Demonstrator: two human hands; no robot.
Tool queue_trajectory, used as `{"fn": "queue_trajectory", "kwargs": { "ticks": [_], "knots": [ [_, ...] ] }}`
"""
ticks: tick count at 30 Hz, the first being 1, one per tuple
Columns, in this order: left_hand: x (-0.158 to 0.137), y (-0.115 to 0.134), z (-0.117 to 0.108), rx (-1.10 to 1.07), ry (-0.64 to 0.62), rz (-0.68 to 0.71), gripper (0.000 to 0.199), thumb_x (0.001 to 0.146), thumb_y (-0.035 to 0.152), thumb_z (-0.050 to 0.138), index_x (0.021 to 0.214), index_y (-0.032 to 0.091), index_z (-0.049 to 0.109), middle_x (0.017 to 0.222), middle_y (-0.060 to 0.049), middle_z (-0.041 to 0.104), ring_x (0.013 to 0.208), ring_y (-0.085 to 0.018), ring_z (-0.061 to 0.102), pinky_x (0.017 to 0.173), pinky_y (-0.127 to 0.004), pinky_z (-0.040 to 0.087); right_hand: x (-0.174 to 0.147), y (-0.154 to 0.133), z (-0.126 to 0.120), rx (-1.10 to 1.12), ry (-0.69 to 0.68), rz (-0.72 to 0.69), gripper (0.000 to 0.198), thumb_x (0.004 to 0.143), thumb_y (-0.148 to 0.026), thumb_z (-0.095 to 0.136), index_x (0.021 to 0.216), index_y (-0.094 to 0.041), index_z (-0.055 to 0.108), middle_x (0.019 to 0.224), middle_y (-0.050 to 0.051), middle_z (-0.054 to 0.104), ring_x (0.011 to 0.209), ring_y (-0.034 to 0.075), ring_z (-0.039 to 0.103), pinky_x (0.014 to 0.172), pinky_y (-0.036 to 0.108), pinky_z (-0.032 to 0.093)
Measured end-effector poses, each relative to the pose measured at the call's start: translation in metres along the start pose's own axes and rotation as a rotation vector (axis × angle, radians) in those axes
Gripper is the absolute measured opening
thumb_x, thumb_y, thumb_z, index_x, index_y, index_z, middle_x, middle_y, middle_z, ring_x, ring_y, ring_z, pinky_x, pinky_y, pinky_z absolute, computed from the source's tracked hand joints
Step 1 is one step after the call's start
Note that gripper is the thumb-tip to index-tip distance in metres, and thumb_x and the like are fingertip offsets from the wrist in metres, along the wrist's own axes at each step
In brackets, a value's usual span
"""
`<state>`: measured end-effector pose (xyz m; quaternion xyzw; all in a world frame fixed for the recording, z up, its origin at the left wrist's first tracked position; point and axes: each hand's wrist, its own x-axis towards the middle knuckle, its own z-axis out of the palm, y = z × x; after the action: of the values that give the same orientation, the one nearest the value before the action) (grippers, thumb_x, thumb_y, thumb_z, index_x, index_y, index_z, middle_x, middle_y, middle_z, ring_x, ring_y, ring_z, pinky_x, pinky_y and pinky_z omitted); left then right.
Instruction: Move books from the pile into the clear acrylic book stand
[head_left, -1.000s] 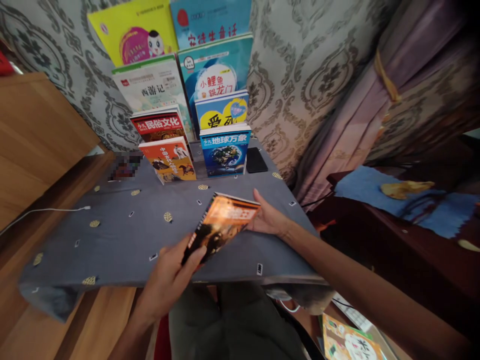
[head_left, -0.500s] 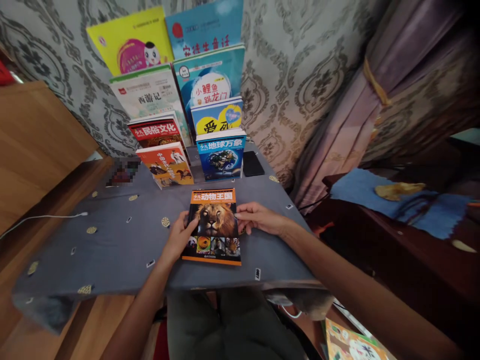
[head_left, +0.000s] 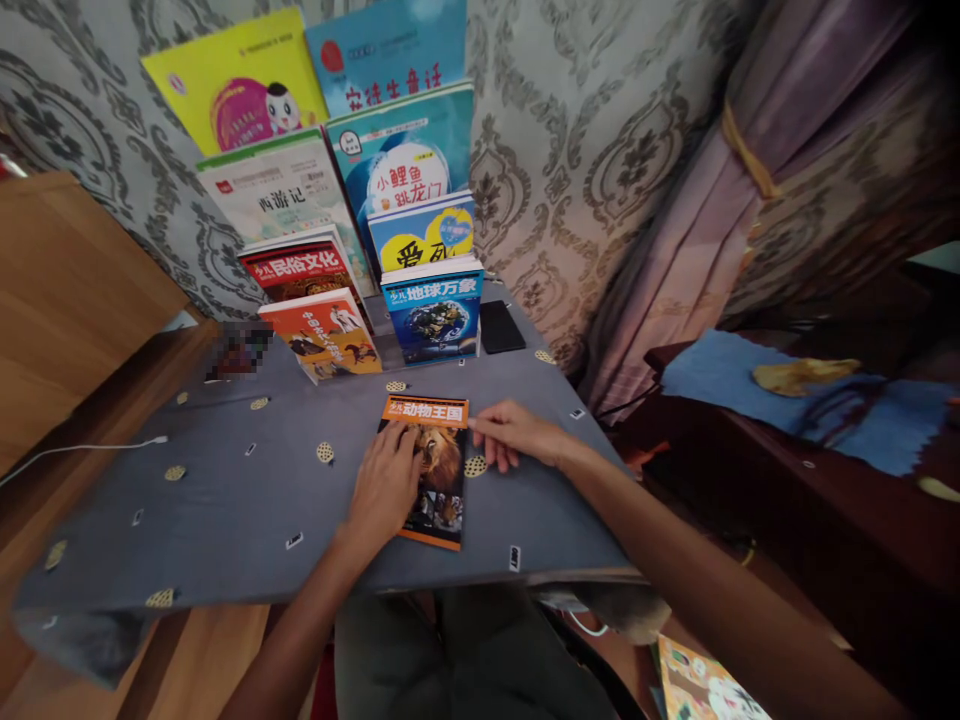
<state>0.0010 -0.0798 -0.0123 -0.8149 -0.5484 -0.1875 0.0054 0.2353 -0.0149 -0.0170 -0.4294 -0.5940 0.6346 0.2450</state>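
Note:
A small book (head_left: 439, 455) with an orange-bordered black cover and a lion's face lies on the cloth-covered table (head_left: 247, 540) in front of me. My left hand (head_left: 385, 480) rests flat over the left part of its cover, fingers stretched out, hiding some of the lion and the pictures below. At the upper right edge of the book, my right hand (head_left: 517, 432) has its thumb and forefinger pinched on the edge, the other fingers curled beneath. Behind it stand an orange book (head_left: 326, 335) and a blue book with a globe (head_left: 435, 315).
More books stand in tiers behind, among them a yellow one (head_left: 232, 85) and a teal one (head_left: 409, 150). A black phone (head_left: 502, 327) lies to their right. A white cable (head_left: 82, 444) crosses the left side. A blue cloth (head_left: 720, 375) covers part of a dark surface at right.
My left hand has moved from the book's left edge onto its cover and now lies flat there. My right hand stays at the right edge. The view has shifted slightly.

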Motion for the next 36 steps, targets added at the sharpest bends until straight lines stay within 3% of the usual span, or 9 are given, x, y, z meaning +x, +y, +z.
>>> {"fn": "queue_trajectory", "kwargs": {
  "ticks": [2, 4, 6, 11, 18, 21, 25, 30, 36],
  "knots": [
    [0.007, 0.008, 0.007, -0.020, -0.006, 0.043, 0.029, 0.099, 0.020, 0.046, 0.126, 0.018, 0.058, 0.136, -0.013, 0.060, 0.130, -0.026, 0.054, 0.109, -0.047, 0.047, 0.003, 0.002, -0.006, -0.032, 0.214, -0.139, 0.046, 0.083, -0.063, 0.063, 0.076, -0.018, 0.062, 0.055, 0.000, 0.066, 0.037, 0.009, 0.055, 0.033, 0.017, 0.034],
    [0.015, 0.015, 0.011, -0.022, -0.008, 0.076, 0.029, 0.099, 0.020, 0.045, 0.125, 0.017, 0.058, 0.137, -0.014, 0.061, 0.132, -0.026, 0.054, 0.110, -0.047, 0.046, 0.006, 0.004, -0.010, -0.065, 0.421, -0.274, 0.042, 0.086, -0.060, 0.058, 0.090, -0.018, 0.064, 0.071, 0.003, 0.073, 0.044, 0.010, 0.059, 0.037, 0.019, 0.038],
    [0.024, 0.022, 0.015, -0.020, -0.012, 0.103, 0.028, 0.099, 0.019, 0.046, 0.123, 0.017, 0.059, 0.137, -0.014, 0.062, 0.133, -0.026, 0.054, 0.111, -0.047, 0.045, 0.007, 0.006, -0.010, -0.126, 0.527, -0.351, 0.041, 0.091, -0.055, 0.052, 0.106, -0.019, 0.063, 0.091, 0.006, 0.076, 0.050, 0.012, 0.063, 0.045, 0.023, 0.046],
    [0.037, 0.032, 0.023, 0.000, -0.020, 0.127, 0.031, 0.099, 0.020, 0.046, 0.127, 0.014, 0.057, 0.137, -0.016, 0.061, 0.134, -0.028, 0.053, 0.111, -0.049, 0.044, 0.005, 0.006, -0.002, -0.418, 0.474, -0.370, 0.037, 0.100, -0.035, 0.038, 0.128, -0.022, 0.058, 0.106, 0.006, 0.077, 0.059, 0.015, 0.067, 0.071, 0.033, 0.055],
    [0.035, 0.033, 0.030, 0.021, 0.016, 0.159, 0.033, 0.100, 0.020, 0.043, 0.130, 0.017, 0.054, 0.136, -0.014, 0.061, 0.131, -0.027, 0.054, 0.109, -0.049, 0.043, 0.007, 0.008, 0.002, -0.728, 0.510, -0.316, 0.037, 0.102, -0.026, 0.038, 0.131, -0.022, 0.061, 0.107, 0.007, 0.079, 0.092, 0.024, 0.074, 0.086, 0.036, 0.053],
    [0.034, 0.033, 0.030, 0.035, 0.024, 0.155, 0.033, 0.100, 0.020, 0.042, 0.130, 0.016, 0.054, 0.137, -0.014, 0.061, 0.131, -0.027, 0.054, 0.109, -0.049, 0.043, 0.008, 0.009, 0.002, -0.743, 0.515, -0.314, 0.036, 0.102, -0.026, 0.039, 0.130, -0.022, 0.061, 0.110, 0.006, 0.078, 0.105, 0.027, 0.072, 0.090, 0.037, 0.053],
    [0.033, 0.035, 0.027, 0.040, 0.003, 0.149, 0.033, 0.100, 0.027, 0.046, 0.130, 0.016, 0.055, 0.138, -0.015, 0.061, 0.132, -0.028, 0.054, 0.110, -0.048, 0.042, 0.007, 0.009, 0.002, -0.768, 0.536, -0.309, 0.037, 0.102, -0.026, 0.039, 0.129, -0.019, 0.062, 0.114, 0.010, 0.076, 0.104, 0.027, 0.072, 0.091, 0.038, 0.052],
    [0.033, 0.041, 0.025, 0.068, -0.038, 0.129, 0.048, 0.095, 0.044, 0.059, 0.130, 0.011, 0.054, 0.141, -0.021, 0.058, 0.135, -0.034, 0.051, 0.112, -0.052, 0.039, 0.006, 0.008, 0.003, -0.798, 0.532, -0.272, 0.035, 0.102, -0.026, 0.040, 0.125, -0.018, 0.065, 0.115, 0.011, 0.076, 0.104, 0.027, 0.071, 0.092, 0.037, 0.051],
    [0.039, 0.042, 0.016, 0.055, -0.085, 0.124, 0.037, 0.091, 0.026, 0.059, 0.126, 0.016, 0.053, 0.133, -0.016, 0.062, 0.127, -0.030, 0.058, 0.105, -0.047, 0.047, 0.004, 0.006, 0.001, -0.693, 0.493, -0.301, 0.034, 0.100, -0.023, 0.042, 0.126, -0.018, 0.065, 0.113, 0.010, 0.076, 0.099, 0.024, 0.072, 0.090, 0.036, 0.051]
  ]
}}
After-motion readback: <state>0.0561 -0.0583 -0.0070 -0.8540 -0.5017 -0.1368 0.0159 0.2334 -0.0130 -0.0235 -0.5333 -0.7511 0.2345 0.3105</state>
